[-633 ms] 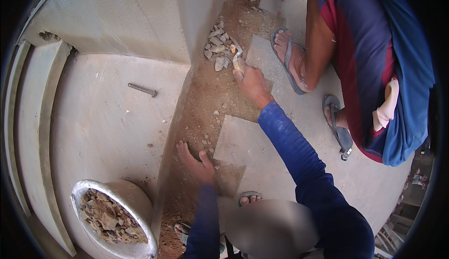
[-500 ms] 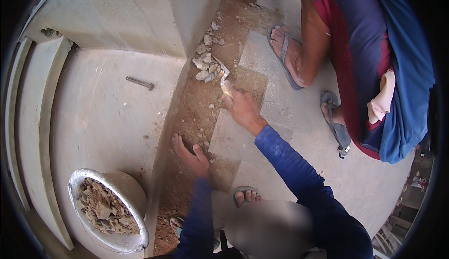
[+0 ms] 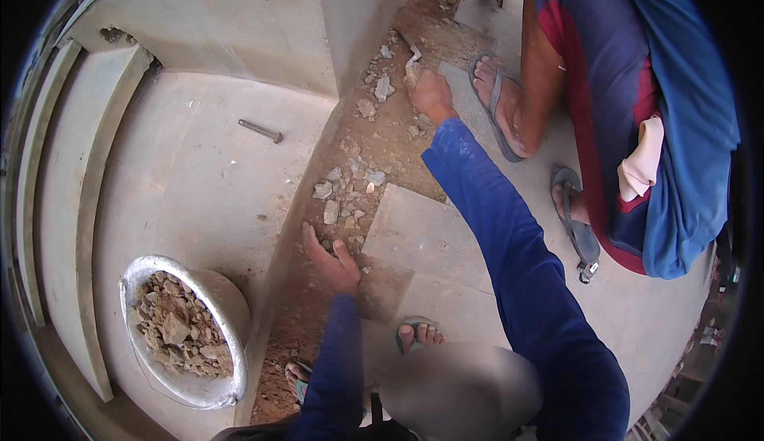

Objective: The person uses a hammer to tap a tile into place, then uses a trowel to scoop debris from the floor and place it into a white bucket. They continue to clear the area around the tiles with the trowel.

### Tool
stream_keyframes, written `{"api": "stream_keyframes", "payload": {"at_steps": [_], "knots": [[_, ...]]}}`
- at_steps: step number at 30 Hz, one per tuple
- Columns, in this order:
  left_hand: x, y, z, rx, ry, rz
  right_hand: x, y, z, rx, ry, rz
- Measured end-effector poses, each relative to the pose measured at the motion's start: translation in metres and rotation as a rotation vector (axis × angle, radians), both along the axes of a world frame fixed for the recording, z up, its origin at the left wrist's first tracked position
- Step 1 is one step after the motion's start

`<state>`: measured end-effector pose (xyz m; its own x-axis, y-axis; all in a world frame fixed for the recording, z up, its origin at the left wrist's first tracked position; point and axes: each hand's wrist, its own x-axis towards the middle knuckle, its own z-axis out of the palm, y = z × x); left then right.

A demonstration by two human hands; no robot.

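Note:
My right hand [image 3: 430, 95] is stretched far forward, closed round the handle of a small trowel [image 3: 413, 56]. Its thin blade, seen nearly edge-on, is over the reddish dirt strip [image 3: 398, 134] beside the wall. My left hand [image 3: 333, 266] is held low above the near part of that strip, fingers extended and thumb apart, with nothing in it. Just beyond its fingertips lie loose grey stones [image 3: 331, 212], and more rubble pieces [image 3: 383, 88] are scattered up toward the trowel.
A bucket [image 3: 239, 306] of broken rubble [image 3: 177, 329] stands on the pale ledge [image 3: 183, 202] at left. A short metal rod with a wider head [image 3: 260, 130] lies there too. At right, another person [image 3: 605, 122] squats in sandals on floor tiles [image 3: 430, 234].
My right hand and the trowel have gone farther forward. Stones that were heaped by the wall corner are now spread nearer my left hand, which stays low and open.

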<state>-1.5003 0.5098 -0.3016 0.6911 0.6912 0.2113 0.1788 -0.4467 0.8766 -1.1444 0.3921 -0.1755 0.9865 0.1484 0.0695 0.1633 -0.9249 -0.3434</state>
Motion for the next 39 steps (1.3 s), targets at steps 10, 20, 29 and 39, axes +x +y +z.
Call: {"api": "stream_keyframes", "payload": {"at_steps": [10,20,29,39], "knots": [[-0.012,0.015,-0.003,0.033,0.026,0.068,-0.274,0.024,0.001,0.150,0.295,0.264],[-0.009,0.011,-0.002,-0.014,-0.003,0.044,-0.242,-0.027,-0.019,0.133,0.086,0.001],[-0.012,0.014,-0.005,-0.020,-0.053,0.070,-0.289,0.025,-0.020,0.325,0.224,0.122],[-0.018,0.016,0.000,-0.204,-0.177,0.143,-0.387,0.019,-0.031,0.233,0.264,0.316]]}}
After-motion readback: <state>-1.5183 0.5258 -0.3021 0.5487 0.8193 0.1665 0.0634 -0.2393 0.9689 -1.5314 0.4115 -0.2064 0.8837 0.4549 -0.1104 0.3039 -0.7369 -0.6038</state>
